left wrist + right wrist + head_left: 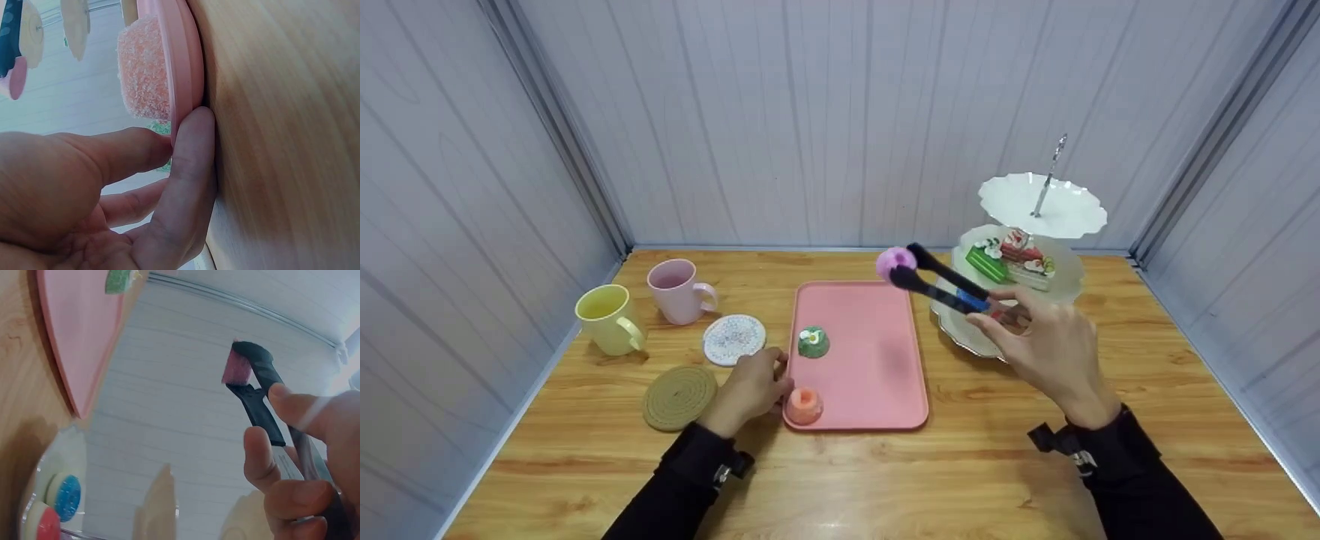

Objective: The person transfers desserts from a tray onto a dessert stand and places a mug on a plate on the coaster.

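My right hand [1054,345] grips black-tipped tongs [934,289]. Between the tong tips a small pinkish-purple toy cake [895,262] is held up in the air, beyond the far right part of the pink tray [862,360]. In the right wrist view the tong arms [261,413] close on the cake [237,369] from two sides. My left hand [751,386] pinches the tray's left rim, thumb and fingers on either side of it in the left wrist view. On the tray sit an orange toy cake [804,406], near that hand, and a green one [813,342] with a white flower.
At the right stands a tiered white cake stand [1042,202] with several toy cakes, some behind my right hand. To the left are a yellow mug [610,322], a pink mug [679,292], a speckled white coaster [733,339] and a brown woven coaster [680,397].
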The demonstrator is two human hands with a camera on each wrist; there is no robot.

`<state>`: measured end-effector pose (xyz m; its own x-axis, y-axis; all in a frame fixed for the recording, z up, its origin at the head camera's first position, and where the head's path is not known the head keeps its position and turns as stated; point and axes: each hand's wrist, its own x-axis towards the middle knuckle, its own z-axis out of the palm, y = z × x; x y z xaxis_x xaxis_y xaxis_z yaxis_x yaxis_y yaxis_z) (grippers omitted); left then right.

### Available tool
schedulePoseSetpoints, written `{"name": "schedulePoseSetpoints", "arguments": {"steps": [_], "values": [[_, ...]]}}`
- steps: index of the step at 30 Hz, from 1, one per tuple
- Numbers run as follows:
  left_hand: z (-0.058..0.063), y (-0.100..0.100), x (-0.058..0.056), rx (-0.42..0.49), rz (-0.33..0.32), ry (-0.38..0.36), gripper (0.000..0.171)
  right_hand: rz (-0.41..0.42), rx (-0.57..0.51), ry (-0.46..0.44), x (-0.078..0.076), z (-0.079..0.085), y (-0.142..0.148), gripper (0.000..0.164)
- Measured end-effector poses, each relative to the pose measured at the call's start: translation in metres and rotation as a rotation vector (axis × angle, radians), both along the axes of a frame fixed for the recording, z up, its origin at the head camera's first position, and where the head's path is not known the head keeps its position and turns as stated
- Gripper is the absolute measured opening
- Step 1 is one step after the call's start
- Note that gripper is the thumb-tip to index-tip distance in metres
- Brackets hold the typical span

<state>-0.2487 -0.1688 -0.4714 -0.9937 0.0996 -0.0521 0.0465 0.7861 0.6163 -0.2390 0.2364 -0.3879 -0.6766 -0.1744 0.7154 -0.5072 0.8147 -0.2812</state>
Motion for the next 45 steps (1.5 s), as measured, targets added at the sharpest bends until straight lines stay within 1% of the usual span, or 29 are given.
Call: {"name": "schedulePoseSetpoints", "arguments": {"steps": [2,4,8,15,21,24,30,36,40,45], "values": [[0.0,0.0,0.0,-0.009,-0.002,0.003,0.035,-0.013,-0.025,0.011,0.0,0.005,0.001,0.039],[0.0,0.0,0.0,0.009,0.005,-0.018,0.036,-0.031,-0.045,0.008,0.001,0.011,0.002,0.039],[0.001,0.001,0.0,0.034,0.013,-0.04,0.035,-0.094,-0.086,-0.007,0.002,0.023,0.005,0.038],[0.001,0.001,0.001,0.018,0.005,-0.021,0.032,-0.198,-0.141,-0.017,0.003,0.044,0.008,0.042],[0.001,0.002,0.0,0.008,0.001,-0.015,0.032,-0.29,-0.133,0.043,0.003,0.056,0.013,0.042],[0.0,0.002,-0.002,0.0,-0.003,-0.01,0.032,-0.333,-0.124,0.043,0.002,0.06,0.015,0.044],[0.0,0.0,0.001,0.005,-0.01,0.024,0.032,-0.422,-0.088,0.018,-0.002,0.066,0.017,0.049],[0.0,0.001,0.001,-0.005,-0.004,0.02,0.031,-0.495,-0.034,-0.012,-0.004,0.07,0.016,0.051],[0.0,0.001,0.0,-0.017,-0.005,0.023,0.031,-0.523,-0.006,-0.062,-0.004,0.074,0.014,0.054],[-0.001,0.0,-0.001,-0.019,-0.008,0.034,0.032,-0.532,0.025,-0.115,-0.004,0.078,0.011,0.054]]}}
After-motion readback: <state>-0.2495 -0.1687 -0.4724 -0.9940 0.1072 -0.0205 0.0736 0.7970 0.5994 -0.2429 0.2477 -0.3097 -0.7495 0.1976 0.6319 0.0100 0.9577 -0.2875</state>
